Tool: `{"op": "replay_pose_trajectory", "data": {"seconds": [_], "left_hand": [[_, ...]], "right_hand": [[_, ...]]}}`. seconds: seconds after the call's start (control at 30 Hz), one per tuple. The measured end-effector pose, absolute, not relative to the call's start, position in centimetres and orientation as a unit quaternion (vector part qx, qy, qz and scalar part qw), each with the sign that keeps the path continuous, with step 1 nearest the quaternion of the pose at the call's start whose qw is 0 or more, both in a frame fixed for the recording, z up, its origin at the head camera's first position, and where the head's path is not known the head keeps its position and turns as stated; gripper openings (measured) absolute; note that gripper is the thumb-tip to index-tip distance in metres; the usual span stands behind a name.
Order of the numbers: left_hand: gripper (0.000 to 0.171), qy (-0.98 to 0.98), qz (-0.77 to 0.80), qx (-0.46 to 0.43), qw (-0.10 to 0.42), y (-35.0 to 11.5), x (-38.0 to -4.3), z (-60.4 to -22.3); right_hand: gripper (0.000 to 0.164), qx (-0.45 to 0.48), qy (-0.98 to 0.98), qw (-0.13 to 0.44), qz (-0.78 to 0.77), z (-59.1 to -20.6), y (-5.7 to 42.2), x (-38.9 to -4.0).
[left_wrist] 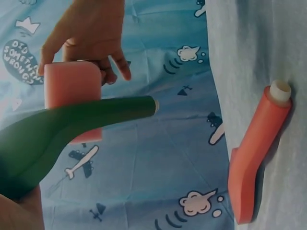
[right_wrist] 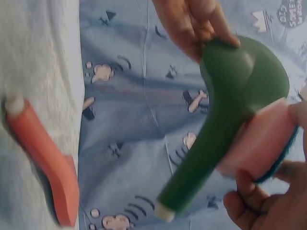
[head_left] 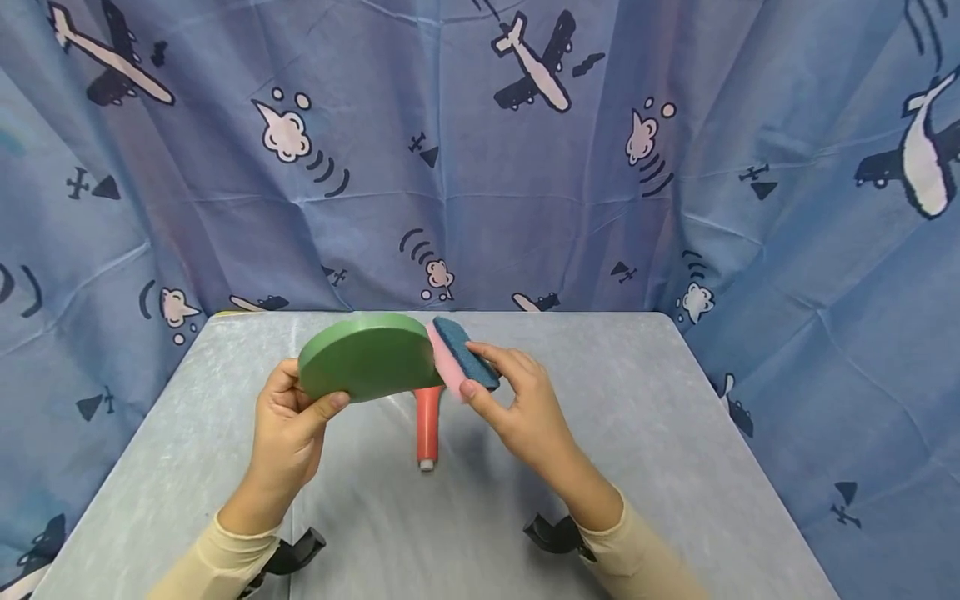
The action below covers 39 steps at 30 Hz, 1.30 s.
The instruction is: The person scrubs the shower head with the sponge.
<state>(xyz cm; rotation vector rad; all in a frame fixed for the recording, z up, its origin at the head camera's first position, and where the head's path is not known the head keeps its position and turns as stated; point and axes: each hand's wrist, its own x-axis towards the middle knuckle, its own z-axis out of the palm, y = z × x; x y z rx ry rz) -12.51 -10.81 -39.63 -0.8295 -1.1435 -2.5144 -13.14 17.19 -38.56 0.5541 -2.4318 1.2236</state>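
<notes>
My left hand (head_left: pixel 288 429) grips a green paddle (head_left: pixel 367 362) by its rounded head, thumb on the near face. In the left wrist view its handle (left_wrist: pixel 124 109) runs out to a pale end. My right hand (head_left: pixel 528 404) pinches a sponge (head_left: pixel 450 362), pink on one side with a dark teal scouring layer on the other. Its pink side lies against the paddle's right edge; in the right wrist view the pink sponge (right_wrist: pixel 264 143) meets the green paddle (right_wrist: pixel 249 72) where head and handle join. Both are held above the table.
On the grey-covered table (head_left: pixel 645 442) lies a red paddle-like thing (head_left: pixel 427 425), its white-tipped handle toward me and its far part hidden behind the green one. A blue curtain (head_left: pixel 480 167) with airplanes surrounds the table. Black curved pieces (head_left: pixel 551 533) sit by both wrists.
</notes>
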Motion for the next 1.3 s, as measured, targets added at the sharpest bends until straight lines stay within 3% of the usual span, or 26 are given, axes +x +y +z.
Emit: {"op": "replay_pose_trajectory", "data": {"seconds": [0.3,0.47,0.73,1.1,1.3], "left_hand": [[0.033,-0.287,-0.92,-0.22,0.15,-12.1,-13.5,-39.5],[0.033,-0.258,-0.935,-0.185,0.154,-12.5,-14.0,-39.7],[0.025,-0.183,-0.969,-0.095,0.134,-12.4,-14.7,-39.6],[0.067,-0.317,-0.938,-0.087,0.112,-12.9,-15.1,-39.7],[0.065,-0.308,-0.939,-0.078,0.128,-13.8,-15.2,-39.1]], "right_hand": [[0.05,0.086,-0.913,0.116,0.382,-39.5,17.8,-15.4],[0.047,0.056,-0.883,0.055,0.462,-40.3,17.9,-16.4],[0.046,0.054,-0.802,0.008,0.594,-40.6,17.2,-16.6],[0.046,0.032,-0.755,-0.037,0.654,-41.1,16.8,-16.6],[0.046,0.069,-0.737,-0.064,0.669,-41.6,16.5,-16.5]]}}
